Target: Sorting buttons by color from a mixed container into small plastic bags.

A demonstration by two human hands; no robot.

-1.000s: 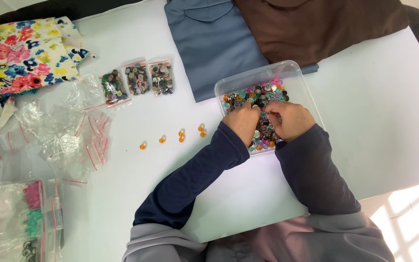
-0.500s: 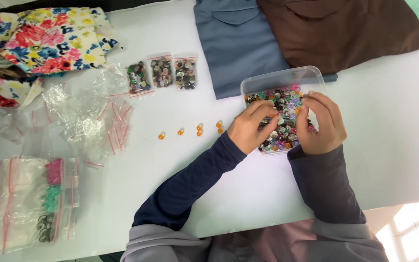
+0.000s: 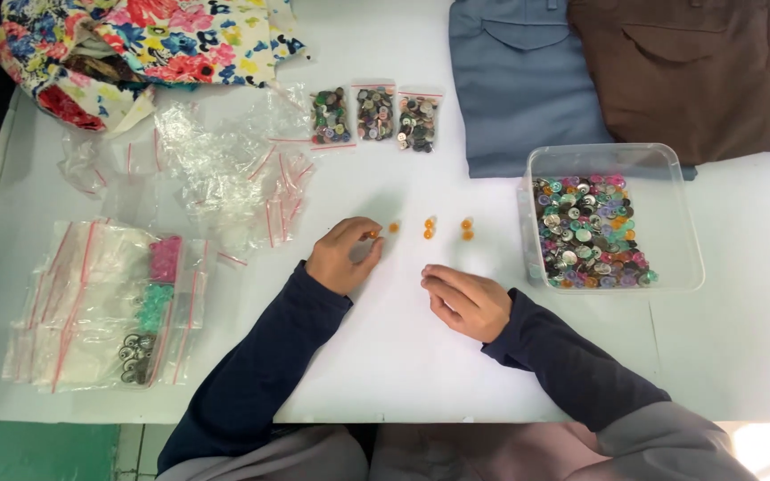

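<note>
Both hands have left the clear button tub. The left hand, well left of the tub, pinches an orange button; the right hand rests loosely curled, holding nothing visible. Sorting has shifted to the orange buttons laid in a row.

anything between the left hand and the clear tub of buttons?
Head view: orange buttons in a loose row on the white table between the left hand and the tub.
</note>
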